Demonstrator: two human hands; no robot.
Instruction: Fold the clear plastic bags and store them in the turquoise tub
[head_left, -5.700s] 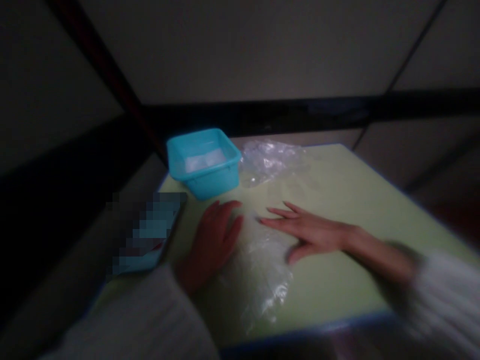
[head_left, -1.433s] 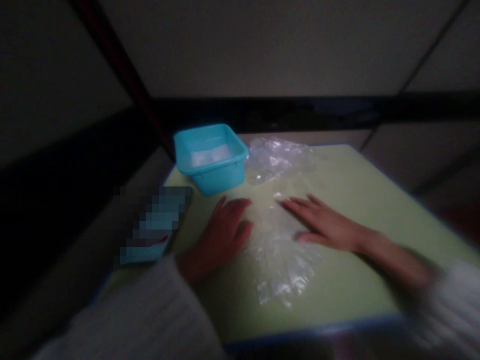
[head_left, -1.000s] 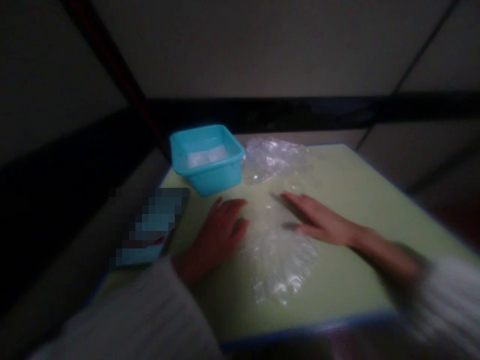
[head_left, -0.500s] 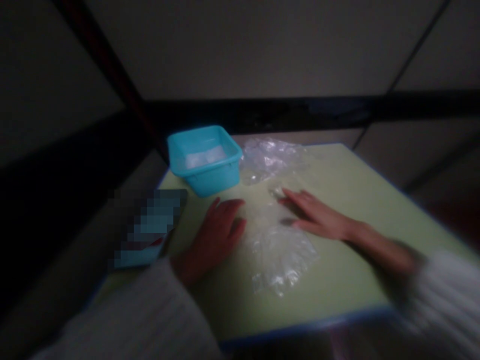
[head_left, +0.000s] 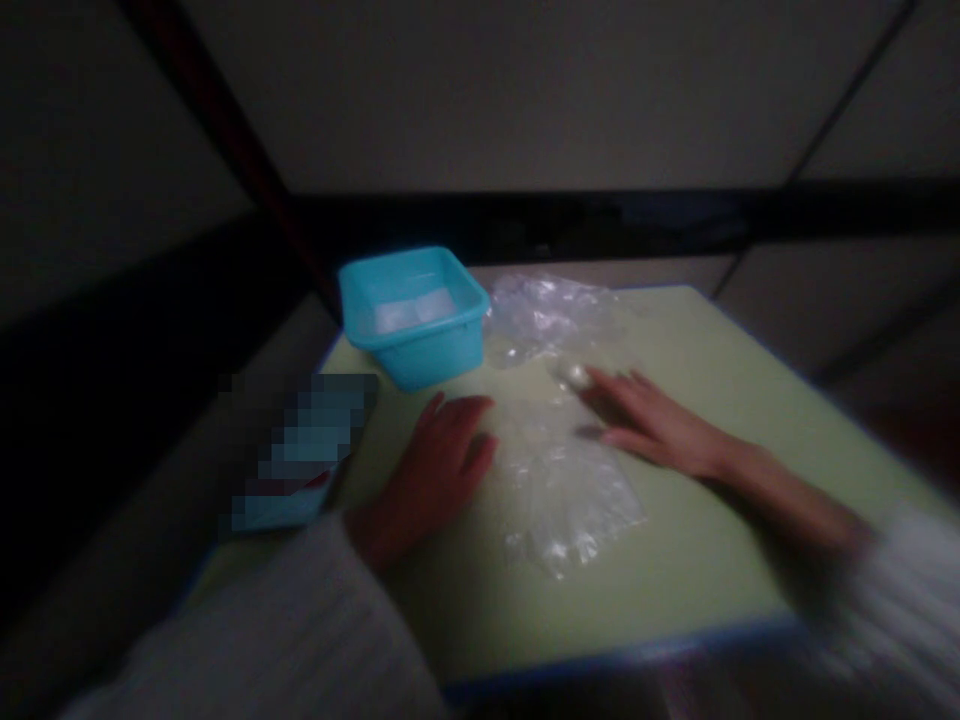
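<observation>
A clear plastic bag [head_left: 574,510] lies crinkled on the table between my two hands. My left hand [head_left: 442,465] rests on the table at the bag's left side, fingers apart and nothing in them. On the other side, my right hand [head_left: 645,415] is stretched out beside the bag's far end, thumb apart from the fingers. Its fingertips are by a small shiny bit of clear plastic [head_left: 574,374]; blur hides whether they touch it. Farther back lies a second heap of clear plastic [head_left: 547,310].
A turquoise plastic basin [head_left: 431,355] with white, flat pieces [head_left: 416,311] inside stands at the back left of the yellow-green table [head_left: 720,400]. A blurred-out flat object [head_left: 307,450] lies at the left edge. Behind the table is a wall [head_left: 525,100].
My right hand has shifted slightly right, and the small shiny plastic at its fingertips shows more. My left hand stays in place. The whole view has moved a little.
</observation>
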